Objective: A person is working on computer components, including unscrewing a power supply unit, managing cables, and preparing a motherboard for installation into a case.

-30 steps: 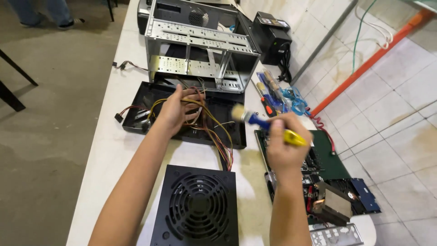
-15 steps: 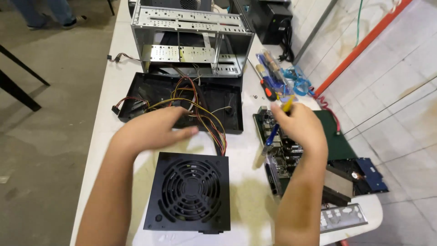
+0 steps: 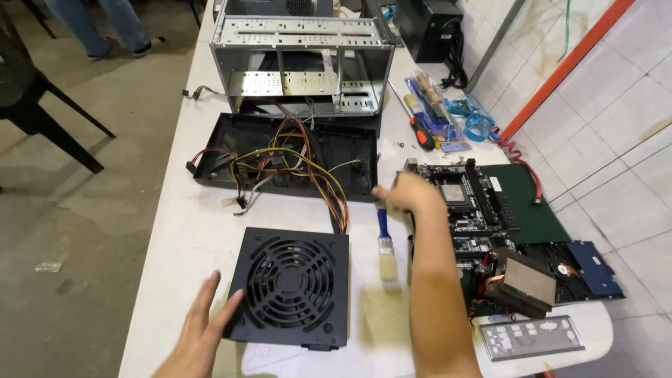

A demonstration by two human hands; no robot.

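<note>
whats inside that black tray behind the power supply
Inside the black tray lies a tangle of yellow, red and black cables running out to the power supply. The tray floor beneath the tangle is covered, so anything under it cannot be seen.

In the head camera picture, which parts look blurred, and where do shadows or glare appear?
Head view: the right hand by the blue-handled brush is smeared by motion blur, and the left hand is slightly soft; the black power supply and the motherboard stay sharp. Light is even, with soft shadows on the white table and no strong glare. The metal case leans from wide-angle distortion.
</note>
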